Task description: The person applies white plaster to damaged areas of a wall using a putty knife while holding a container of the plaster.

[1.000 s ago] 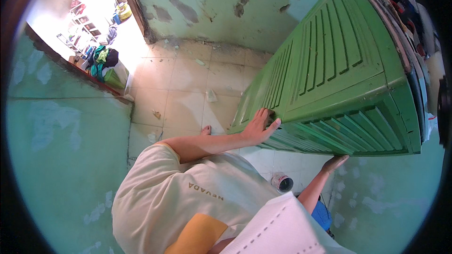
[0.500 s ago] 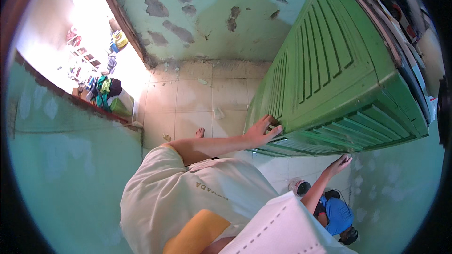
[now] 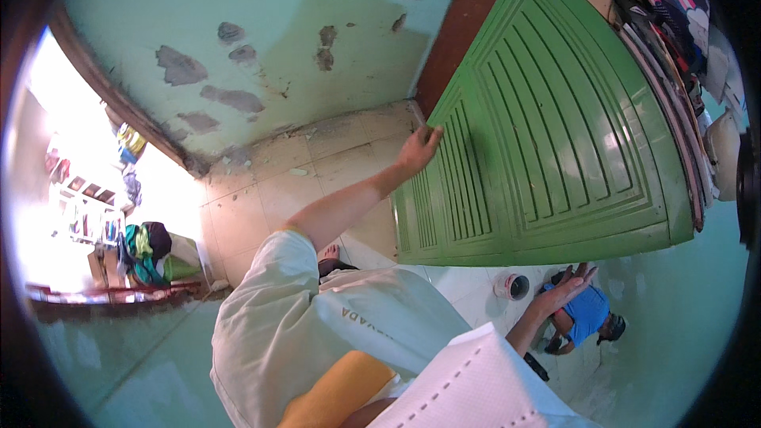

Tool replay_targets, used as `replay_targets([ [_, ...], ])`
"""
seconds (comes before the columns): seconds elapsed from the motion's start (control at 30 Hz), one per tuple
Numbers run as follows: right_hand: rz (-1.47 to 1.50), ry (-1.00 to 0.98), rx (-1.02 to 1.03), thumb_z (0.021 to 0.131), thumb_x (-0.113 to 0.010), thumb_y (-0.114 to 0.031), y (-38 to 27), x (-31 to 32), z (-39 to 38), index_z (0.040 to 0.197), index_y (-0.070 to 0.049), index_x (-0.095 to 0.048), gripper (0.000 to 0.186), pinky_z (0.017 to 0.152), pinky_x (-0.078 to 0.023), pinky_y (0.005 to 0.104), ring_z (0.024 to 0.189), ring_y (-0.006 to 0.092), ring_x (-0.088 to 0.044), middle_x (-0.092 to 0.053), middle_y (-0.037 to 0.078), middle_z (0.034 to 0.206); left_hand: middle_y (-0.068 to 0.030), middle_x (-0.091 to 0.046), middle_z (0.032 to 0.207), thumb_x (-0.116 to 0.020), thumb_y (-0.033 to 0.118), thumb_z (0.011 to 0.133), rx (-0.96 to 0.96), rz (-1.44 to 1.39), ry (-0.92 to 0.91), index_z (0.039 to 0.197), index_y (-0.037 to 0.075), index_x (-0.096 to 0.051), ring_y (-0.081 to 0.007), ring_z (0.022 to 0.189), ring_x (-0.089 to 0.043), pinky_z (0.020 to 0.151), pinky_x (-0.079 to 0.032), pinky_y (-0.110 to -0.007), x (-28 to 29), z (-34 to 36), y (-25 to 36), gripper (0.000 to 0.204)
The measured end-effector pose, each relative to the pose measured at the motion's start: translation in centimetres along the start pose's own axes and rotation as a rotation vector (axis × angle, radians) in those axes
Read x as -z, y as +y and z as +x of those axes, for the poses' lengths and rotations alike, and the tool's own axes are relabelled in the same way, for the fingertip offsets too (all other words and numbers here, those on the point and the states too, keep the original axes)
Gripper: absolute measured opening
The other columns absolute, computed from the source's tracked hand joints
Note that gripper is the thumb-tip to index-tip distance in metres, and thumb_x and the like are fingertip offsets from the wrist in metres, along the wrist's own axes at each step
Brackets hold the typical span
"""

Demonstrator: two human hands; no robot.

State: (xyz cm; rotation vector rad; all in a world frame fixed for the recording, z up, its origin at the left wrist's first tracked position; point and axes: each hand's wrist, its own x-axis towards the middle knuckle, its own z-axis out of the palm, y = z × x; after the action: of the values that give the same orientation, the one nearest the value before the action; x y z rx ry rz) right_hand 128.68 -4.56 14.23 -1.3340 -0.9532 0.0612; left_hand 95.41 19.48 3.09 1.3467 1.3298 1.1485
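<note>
Green louvred door (image 3: 547,135): largest item, fills upper right, standing tilted over tiled floor (image 3: 261,198); lower edge near floor, top edge against a stack of folded cloth (image 3: 666,16). Behind it, a brown frame strip and a teal wall w/ flaked patches (image 3: 261,40).

Bright doorway at left, clothes heap (image 3: 147,250) by the threshold.

L hand (image 3: 418,150): fingers curled over door's left edge, grip closed on the panel. R hand (image 3: 567,289): fingers spread apart, palm up under the door's lower edge; contact w/ door can't tell. Holds nothing.

Below door on floor: blue item (image 3: 587,313), small round tin (image 3: 511,285), both just beside R hand.

Risk (judgement): only 1 hand actually clamps the door. If panel tips or slides, L grip at 1 edge may not hold it; door could drop onto R hand or tin.
</note>
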Motion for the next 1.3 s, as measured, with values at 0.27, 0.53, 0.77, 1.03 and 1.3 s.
replay_targets([
  [0.27, -0.157, 0.107, 0.123, 0.100, -0.038, -0.056, -4.3, -6.2, -3.3, 0.151, 0.002, -0.014, 0.082, 0.114, -0.026, 0.0437, 0.140, 0.0328, -0.029, -0.021, 0.024, 0.155, -0.0263, -0.038, 0.142, -0.031, 0.067, 0.095, -0.015, 0.028, -0.050, 0.140, -0.003, -0.038, -0.0380, 0.135, -0.037, 0.111, -0.032, -0.044, 1.1, 12.2, 3.8, 0.084],
  [0.53, -0.173, 0.354, 0.073, 0.098, -0.047, -0.054, -6.5, -11.7, -3.6, 0.145, 0.007, -0.030, 0.079, 0.105, -0.037, 0.0418, 0.129, 0.0329, -0.043, -0.035, 0.025, 0.148, -0.0218, -0.030, 0.152, -0.022, 0.073, 0.092, 0.011, -0.183, -0.140, 0.148, 0.001, -0.028, -0.0348, 0.142, -0.028, 0.117, -0.023, -0.041, -1.3, 18.6, 6.4, 0.091],
  [0.77, -0.157, 0.321, 0.074, 0.093, -0.061, -0.048, -2.8, -8.6, -3.1, 0.139, 0.001, -0.042, 0.070, 0.100, -0.042, 0.0388, 0.120, 0.0239, -0.049, -0.044, 0.014, 0.144, -0.0265, -0.051, 0.133, -0.035, 0.068, 0.093, -0.143, -0.141, -0.015, 0.134, -0.003, -0.046, -0.0379, 0.127, -0.047, 0.107, -0.035, -0.042, -2.7, 19.9, 5.3, 0.083],
  [1.03, -0.015, 0.294, 0.142, 0.094, -0.059, -0.051, -3.9, -9.4, -2.6, 0.135, 0.004, -0.044, 0.071, 0.099, -0.040, 0.0373, 0.115, 0.0216, -0.049, -0.050, 0.012, 0.133, -0.0210, -0.056, 0.123, -0.037, 0.070, 0.093, -0.101, -0.172, -0.081, 0.128, -0.003, -0.049, -0.0316, 0.116, -0.053, 0.102, -0.038, -0.041, -2.6, 19.3, 5.7, 0.082],
  [1.3, -0.154, 0.364, 0.122, 0.096, -0.050, -0.056, 0.0, -5.0, -0.9, 0.126, 0.008, -0.050, 0.070, 0.092, -0.042, 0.0379, 0.107, 0.0243, -0.051, -0.056, 0.016, 0.124, -0.0217, -0.056, 0.116, -0.041, 0.067, 0.093, -0.113, -0.181, -0.061, 0.126, -0.005, -0.048, -0.0295, 0.110, -0.055, 0.098, -0.041, -0.039, -2.6, 18.3, 3.6, 0.079],
])
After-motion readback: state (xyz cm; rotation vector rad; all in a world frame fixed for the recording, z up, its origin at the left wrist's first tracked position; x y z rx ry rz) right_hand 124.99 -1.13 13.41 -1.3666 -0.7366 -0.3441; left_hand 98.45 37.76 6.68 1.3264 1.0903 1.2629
